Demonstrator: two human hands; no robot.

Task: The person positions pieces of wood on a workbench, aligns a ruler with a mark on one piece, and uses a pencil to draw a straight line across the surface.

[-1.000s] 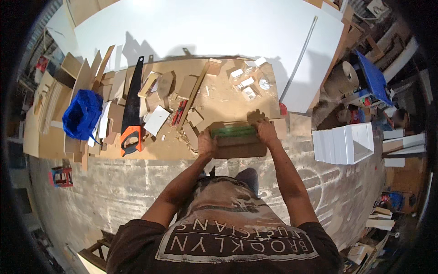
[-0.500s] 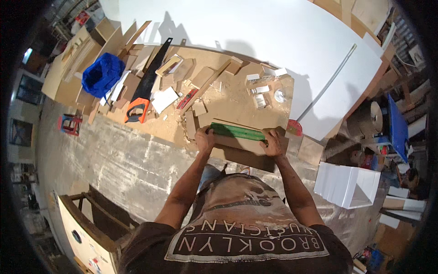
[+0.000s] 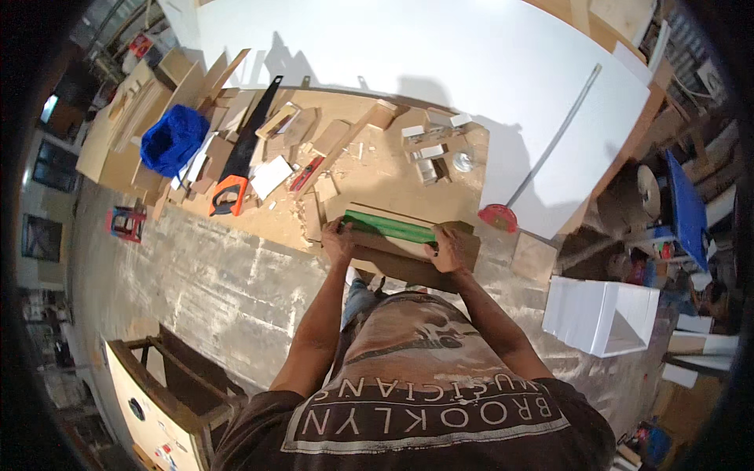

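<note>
From where I stand, the person's two hands are well apart, one at each end of a long green bar [image 3: 389,226] that lies crosswise in front of the body, over brown boards [image 3: 393,265] near the close edge of the work table [image 3: 440,200]. The left hand [image 3: 338,241] closes around the bar's left end, and the right hand [image 3: 448,250] grips the other; whether the fingers also pinch the wood underneath, I cannot tell. Holding both ends probably keeps the bar from swinging or tipping, and having it close to the waist lets both elbows stay bent and easy. To the left, a handsaw [image 3: 250,147] rests across offcuts [image 3: 316,135], its orange handle pointing toward the near side, which would make it simple to pick up. A slim red tool [image 3: 306,173] leans along a narrow strip of wood, perhaps just laid down among the scraps. Small white blocks [image 3: 428,151] sit grouped beyond the right hand, seemingly out of the way of the forearms. A blue bag [image 3: 174,140] slumps at the left of the table, and a large white panel [image 3: 393,47] spreads along the far side.
</note>
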